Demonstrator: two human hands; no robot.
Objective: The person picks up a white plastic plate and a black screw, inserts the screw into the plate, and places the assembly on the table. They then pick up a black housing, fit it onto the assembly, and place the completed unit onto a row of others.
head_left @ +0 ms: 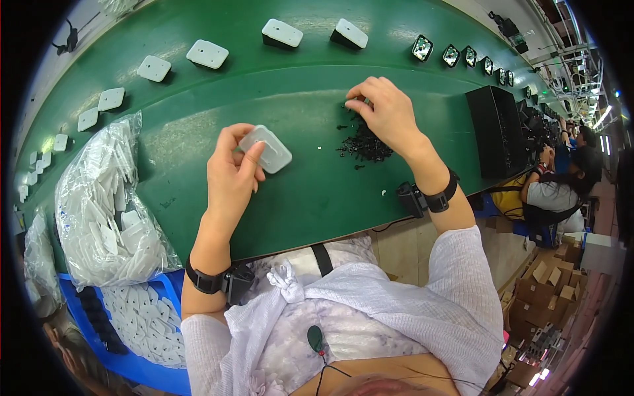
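Note:
In my left hand (231,162) is a translucent white plastic cover (267,150) with rounded corners, the thumb pressed on its face and the fingers behind. My right hand (384,112) hovers over the upper edge of a loose pile of small black pieces (365,145), thumb and forefinger pinched together. A dark speck shows at those fingertips, seemingly one of the small black pieces. Scattered single pieces lie around the pile on the green table (297,204). The two hands are well apart.
Black housings with white covers (282,33) line the far belt; open ones with green circuit boards (422,47) stand right. A clear bag of white parts (112,211) and blue bin (145,373) are left. A black box (495,132) stands right; people (568,178) sit beyond.

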